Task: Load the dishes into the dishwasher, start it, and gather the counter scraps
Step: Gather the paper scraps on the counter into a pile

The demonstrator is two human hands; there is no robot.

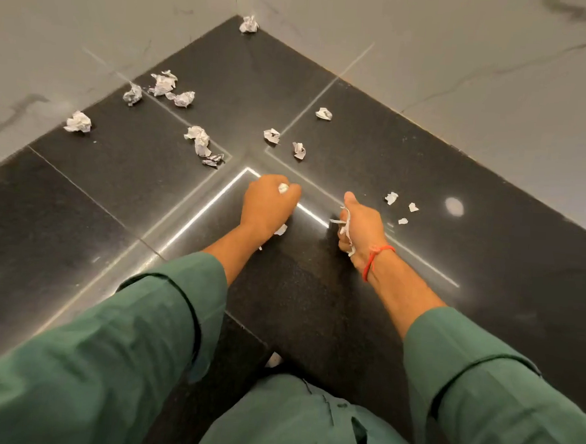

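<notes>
Crumpled white paper scraps lie scattered over the black granite counter (332, 293). My left hand (268, 206) is curled over scraps near the counter's middle; a small white scrap (283, 187) shows between its fingers and another bit (281, 229) peeks out under the palm. My right hand (361, 226) grips a bunch of torn paper strips (344, 225) in its fist. Loose scraps lie beyond the hands: a long one (200, 140), two small ones (272, 135) (299, 150), and three tiny bits (391, 197) to the right of my right hand.
More scraps sit far left (78, 122), in a cluster (162, 85) by the left wall, and one in the corner (248, 24). Marble-look walls (466, 61) close the counter on two sides. The counter's front edge runs below my arms.
</notes>
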